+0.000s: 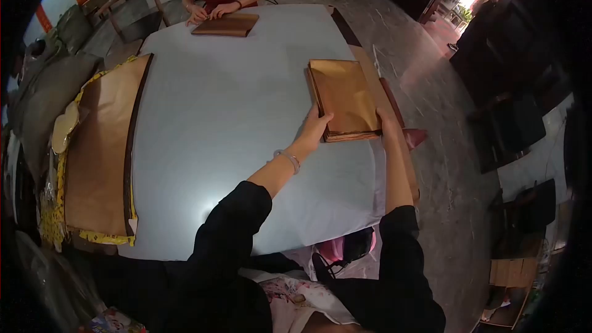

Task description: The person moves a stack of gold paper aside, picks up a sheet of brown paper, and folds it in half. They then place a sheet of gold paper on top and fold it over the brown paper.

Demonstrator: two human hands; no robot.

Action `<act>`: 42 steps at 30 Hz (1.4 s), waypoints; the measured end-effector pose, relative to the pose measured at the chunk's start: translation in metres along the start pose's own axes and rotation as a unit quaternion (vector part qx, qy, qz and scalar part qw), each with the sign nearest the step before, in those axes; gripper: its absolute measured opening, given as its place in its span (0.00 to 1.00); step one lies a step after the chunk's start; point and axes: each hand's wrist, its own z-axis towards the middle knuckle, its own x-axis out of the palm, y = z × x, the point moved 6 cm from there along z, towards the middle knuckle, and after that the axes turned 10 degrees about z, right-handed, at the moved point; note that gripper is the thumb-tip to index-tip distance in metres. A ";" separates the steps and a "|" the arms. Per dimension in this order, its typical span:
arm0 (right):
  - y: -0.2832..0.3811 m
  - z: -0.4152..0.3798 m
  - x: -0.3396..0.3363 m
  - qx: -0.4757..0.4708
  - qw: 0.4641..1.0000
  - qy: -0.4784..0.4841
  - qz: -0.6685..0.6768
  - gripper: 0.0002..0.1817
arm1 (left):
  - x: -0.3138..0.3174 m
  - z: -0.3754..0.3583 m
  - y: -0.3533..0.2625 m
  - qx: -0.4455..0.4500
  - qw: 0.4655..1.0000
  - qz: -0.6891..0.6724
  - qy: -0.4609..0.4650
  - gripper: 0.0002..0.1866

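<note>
A thick stack of brown kraft paper pieces [346,95] lies at the right side of the table, its layered edges showing along the front and left. My left hand [316,126] grips its near left corner, thumb on top and fingers against the side. At the near right corner, my right hand [388,124] presses against the stack's edge; its fingers are partly hidden. Both arms reach forward over the pale table cover [246,117].
Large brown paper sheets [102,148] in torn yellow wrapping lie along the table's left side. Across the table, a co-worker in a red apron has both hands on folded brown paper [225,24]. A wooden chair [132,12] stands at the far left.
</note>
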 end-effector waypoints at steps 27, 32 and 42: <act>0.010 0.077 -0.043 -0.200 0.971 -0.120 0.059 0.26 | 0.038 0.066 0.000 0.015 0.995 0.090 0.027 0.42; 0.005 0.066 -0.063 -0.357 0.914 -0.179 0.078 0.24 | 0.005 0.015 0.021 -0.058 0.998 -0.011 -0.028 0.30; -0.045 -0.064 0.058 -0.127 0.891 -0.126 -0.416 0.67 | -0.162 -0.260 -0.012 -0.013 0.950 -0.091 -0.298 0.21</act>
